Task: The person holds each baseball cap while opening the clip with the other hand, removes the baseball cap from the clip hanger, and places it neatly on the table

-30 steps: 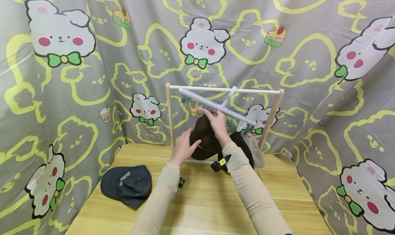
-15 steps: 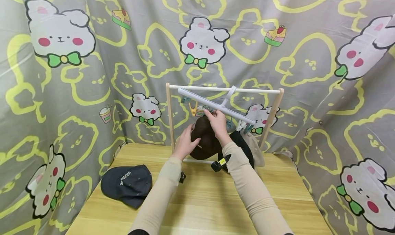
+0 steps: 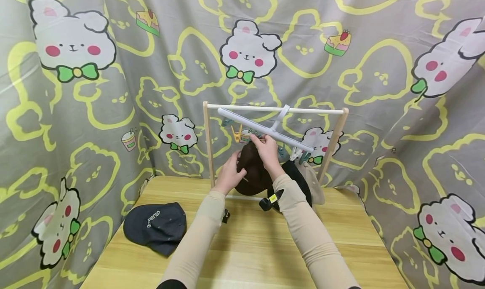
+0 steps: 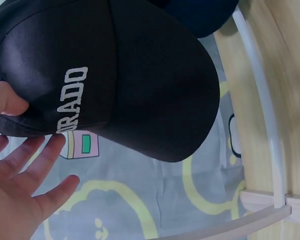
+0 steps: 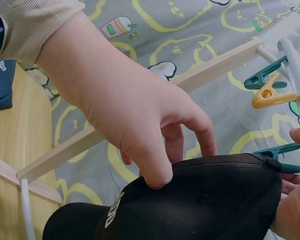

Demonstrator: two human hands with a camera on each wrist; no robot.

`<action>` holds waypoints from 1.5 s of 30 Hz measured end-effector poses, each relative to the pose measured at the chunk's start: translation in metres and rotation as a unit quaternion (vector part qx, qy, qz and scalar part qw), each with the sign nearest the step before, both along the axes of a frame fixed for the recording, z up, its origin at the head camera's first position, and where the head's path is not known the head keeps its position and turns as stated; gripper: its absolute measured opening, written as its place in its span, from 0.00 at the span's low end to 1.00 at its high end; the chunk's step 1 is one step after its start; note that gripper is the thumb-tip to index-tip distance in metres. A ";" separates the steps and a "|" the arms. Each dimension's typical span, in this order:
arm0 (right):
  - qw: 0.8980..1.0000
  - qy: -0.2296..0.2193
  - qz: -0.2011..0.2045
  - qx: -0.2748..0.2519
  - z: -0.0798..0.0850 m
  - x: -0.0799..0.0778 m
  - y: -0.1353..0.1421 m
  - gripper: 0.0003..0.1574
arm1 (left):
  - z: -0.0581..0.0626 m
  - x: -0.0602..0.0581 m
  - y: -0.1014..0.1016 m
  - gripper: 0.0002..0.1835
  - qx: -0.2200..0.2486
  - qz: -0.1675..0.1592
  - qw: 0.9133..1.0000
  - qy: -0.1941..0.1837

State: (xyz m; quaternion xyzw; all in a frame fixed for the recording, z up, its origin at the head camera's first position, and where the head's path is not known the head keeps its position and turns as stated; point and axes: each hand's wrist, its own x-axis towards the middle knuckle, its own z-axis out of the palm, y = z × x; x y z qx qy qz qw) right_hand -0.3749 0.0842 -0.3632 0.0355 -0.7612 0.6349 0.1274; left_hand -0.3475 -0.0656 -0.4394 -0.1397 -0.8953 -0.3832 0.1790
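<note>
Steadying from the left, the left hand [image 3: 230, 173] gripped the dark cap [image 3: 251, 177] below the tilted hanger [image 3: 246, 121]; premature release risked a drop. Next, the right hand [image 3: 270, 156] appeared to pinch the green clip [image 5: 276, 151] at the cap's upper edge; too shallow a bite could have slipped. Farther right hung a black cap [image 3: 302, 183]; bumping the hanger could have dislodged it.
</note>
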 end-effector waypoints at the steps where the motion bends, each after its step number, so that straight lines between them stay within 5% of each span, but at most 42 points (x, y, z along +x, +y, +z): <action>1: 1.000 -0.002 0.003 -0.002 0.000 0.000 0.000 0.28 | 0.000 0.000 0.000 0.36 0.000 0.001 1.000 0.002; 14: 0.999 -0.030 0.033 -0.017 0.000 0.001 0.002 0.40 | -0.001 0.001 0.001 0.28 -0.008 0.037 0.997 0.060; 23: 0.998 -0.034 0.034 -0.033 0.001 0.000 0.000 0.34 | -0.005 0.006 -0.007 0.20 -0.027 0.084 0.981 0.170; 35: 0.999 -0.034 0.017 -0.025 0.004 -0.002 -0.003 0.40 | -0.015 0.013 -0.011 0.14 -0.015 0.104 0.967 0.231; 40: 1.000 -0.027 -0.004 0.012 0.008 -0.001 -0.003 0.31 | -0.017 0.016 -0.011 0.13 -0.027 0.105 0.955 0.276; 45: 0.998 -0.016 -0.028 0.049 0.011 -0.001 -0.004 0.36 | -0.020 0.018 -0.010 0.14 -0.042 0.099 0.949 0.297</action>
